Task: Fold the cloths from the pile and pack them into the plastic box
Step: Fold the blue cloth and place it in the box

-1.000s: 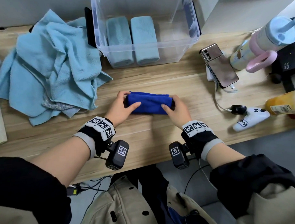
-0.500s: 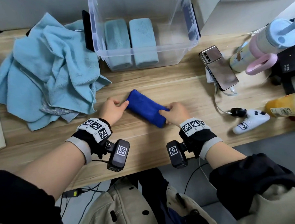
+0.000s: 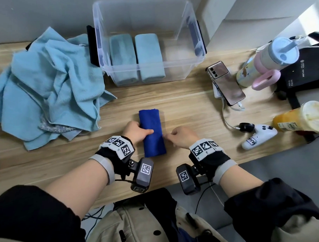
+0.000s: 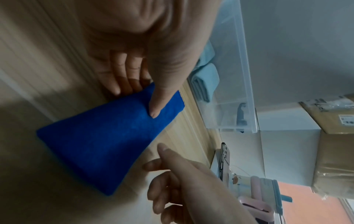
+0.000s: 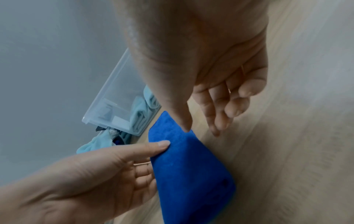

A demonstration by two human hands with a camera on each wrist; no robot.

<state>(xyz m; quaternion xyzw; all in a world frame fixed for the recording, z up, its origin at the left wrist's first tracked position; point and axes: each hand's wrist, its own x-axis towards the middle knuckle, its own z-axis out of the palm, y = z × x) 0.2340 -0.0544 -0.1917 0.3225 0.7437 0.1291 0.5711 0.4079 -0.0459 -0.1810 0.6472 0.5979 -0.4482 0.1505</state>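
Observation:
A folded dark blue cloth [image 3: 152, 132] lies on the wooden table [image 3: 187, 108], its long side pointing toward the clear plastic box [image 3: 194, 51]. My left hand [image 3: 139, 131] pinches its left edge, thumb on top [image 4: 155, 106] and fingers tucked at the side. My right hand [image 3: 177, 136] hovers at the cloth's right edge with relaxed fingers [image 5: 216, 121]; only the thumb tip brushes the cloth [image 5: 184, 159]. Two folded light blue cloths [image 3: 136, 57] lie side by side in the box's left half. The loose pile of light blue cloths [image 3: 49, 80] lies at the left.
To the right are a phone [image 3: 225, 83] on a cable, a pink-handled tumbler [image 3: 269, 59], a white game controller [image 3: 258, 135], an orange drink bottle [image 3: 301, 117] and a black box [image 3: 306, 74]. The table's front edge runs just below my wrists.
The blue cloth has turned from lying crosswise to pointing at the box. My right hand has let go of its end and now sits beside it; my left hand keeps its hold.

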